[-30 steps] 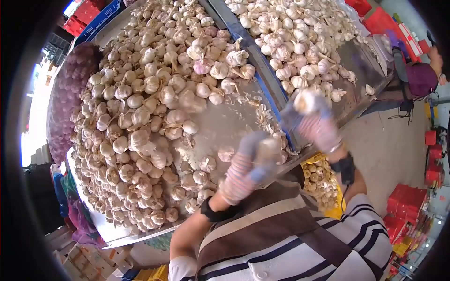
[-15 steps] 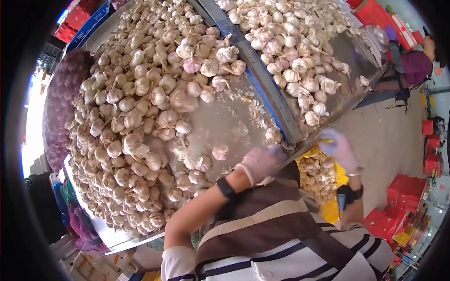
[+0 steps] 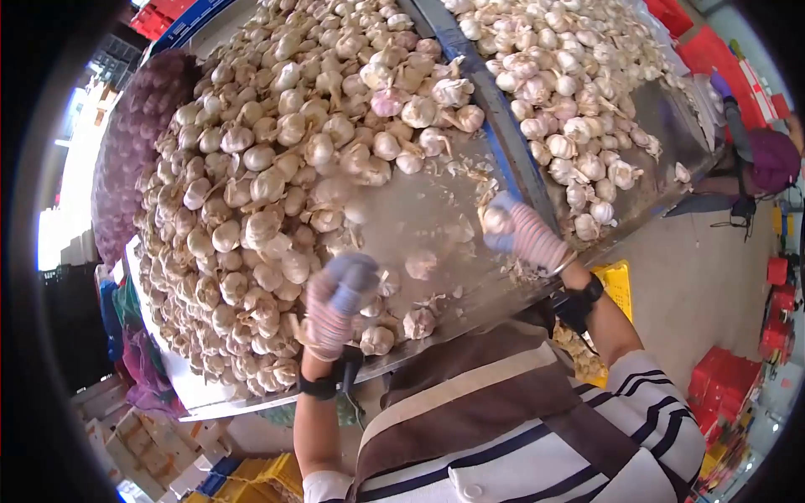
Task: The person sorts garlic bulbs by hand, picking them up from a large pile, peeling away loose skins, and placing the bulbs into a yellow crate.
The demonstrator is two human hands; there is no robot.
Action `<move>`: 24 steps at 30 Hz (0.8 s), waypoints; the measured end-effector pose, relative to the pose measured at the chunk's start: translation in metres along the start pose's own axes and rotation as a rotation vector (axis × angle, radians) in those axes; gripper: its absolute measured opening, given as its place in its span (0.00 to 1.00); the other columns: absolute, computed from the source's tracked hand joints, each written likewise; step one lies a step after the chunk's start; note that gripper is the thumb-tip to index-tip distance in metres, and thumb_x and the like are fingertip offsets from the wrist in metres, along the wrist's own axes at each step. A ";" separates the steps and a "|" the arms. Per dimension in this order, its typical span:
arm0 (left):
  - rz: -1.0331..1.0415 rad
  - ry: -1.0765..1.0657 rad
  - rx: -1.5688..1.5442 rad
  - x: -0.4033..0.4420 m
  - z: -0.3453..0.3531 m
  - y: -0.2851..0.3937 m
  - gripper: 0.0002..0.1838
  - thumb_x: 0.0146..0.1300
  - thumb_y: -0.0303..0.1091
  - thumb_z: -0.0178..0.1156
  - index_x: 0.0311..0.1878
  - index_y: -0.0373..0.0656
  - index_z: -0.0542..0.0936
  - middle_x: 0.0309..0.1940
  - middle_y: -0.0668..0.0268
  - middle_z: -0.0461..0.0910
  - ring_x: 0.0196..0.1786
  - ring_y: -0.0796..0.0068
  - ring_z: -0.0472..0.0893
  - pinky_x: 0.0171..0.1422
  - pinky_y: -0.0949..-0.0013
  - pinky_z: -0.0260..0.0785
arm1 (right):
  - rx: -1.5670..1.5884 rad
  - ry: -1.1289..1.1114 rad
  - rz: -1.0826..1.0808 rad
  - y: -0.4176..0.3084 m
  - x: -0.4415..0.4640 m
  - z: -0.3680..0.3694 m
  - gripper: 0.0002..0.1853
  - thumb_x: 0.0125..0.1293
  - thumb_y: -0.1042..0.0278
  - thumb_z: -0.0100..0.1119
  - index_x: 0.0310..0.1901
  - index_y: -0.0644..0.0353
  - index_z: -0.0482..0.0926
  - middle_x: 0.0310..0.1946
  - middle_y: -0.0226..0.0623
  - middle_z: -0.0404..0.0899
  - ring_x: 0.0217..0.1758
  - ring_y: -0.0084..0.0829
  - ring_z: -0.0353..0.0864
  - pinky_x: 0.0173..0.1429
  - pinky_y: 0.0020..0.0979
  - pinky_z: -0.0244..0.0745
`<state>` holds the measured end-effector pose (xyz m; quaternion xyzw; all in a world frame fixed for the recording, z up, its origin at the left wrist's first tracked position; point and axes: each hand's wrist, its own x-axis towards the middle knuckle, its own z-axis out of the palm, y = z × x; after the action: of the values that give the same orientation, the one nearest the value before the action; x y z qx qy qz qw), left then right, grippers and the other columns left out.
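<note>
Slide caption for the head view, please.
Gloved right hand holds a garlic bulb; gloved left hand beside the heap.

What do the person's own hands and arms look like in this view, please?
The left hand and right hand wear pale striped gloves with reddish bands and grey-blue fingers. Black straps circle both wrists, with a dark boxy device at the right. White fabric sleeves leave the forearms bare; the right sleeve has dark stripes.

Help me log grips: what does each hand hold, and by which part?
The right hand holds a garlic bulb by its sides. The left hand is blurred; whether it holds anything cannot be told.
</note>
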<state>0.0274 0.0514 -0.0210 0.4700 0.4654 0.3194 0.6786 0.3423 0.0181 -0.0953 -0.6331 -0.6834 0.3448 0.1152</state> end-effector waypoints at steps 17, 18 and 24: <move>0.165 -0.319 0.918 0.033 0.002 -0.032 0.21 0.48 0.36 0.66 0.46 0.40 0.75 0.39 0.60 0.79 0.40 0.65 0.81 0.42 0.65 0.74 | 0.521 -0.198 -0.094 -0.062 0.030 0.049 0.21 0.54 0.57 0.66 0.46 0.60 0.77 0.29 0.41 0.82 0.35 0.39 0.83 0.42 0.41 0.79; 0.106 -0.215 0.414 0.029 -0.002 -0.028 0.24 0.47 0.37 0.67 0.48 0.37 0.75 0.41 0.61 0.79 0.43 0.68 0.80 0.46 0.68 0.73 | 0.525 -0.196 -0.097 -0.057 0.027 0.046 0.21 0.54 0.57 0.66 0.46 0.60 0.77 0.29 0.41 0.82 0.35 0.39 0.83 0.42 0.41 0.79; 0.056 -0.140 -0.421 0.003 0.005 -0.039 0.42 0.39 0.51 0.76 0.57 0.43 0.70 0.49 0.60 0.77 0.47 0.66 0.79 0.49 0.66 0.75 | 2.270 -0.464 0.216 -0.078 -0.006 0.041 0.36 0.60 0.44 0.62 0.59 0.69 0.68 0.55 0.52 0.74 0.57 0.39 0.76 0.63 0.41 0.73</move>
<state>0.0331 0.0385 -0.0574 0.3515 0.3269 0.3949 0.7833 0.2573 0.0024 -0.0756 -0.1427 0.0707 0.8745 0.4582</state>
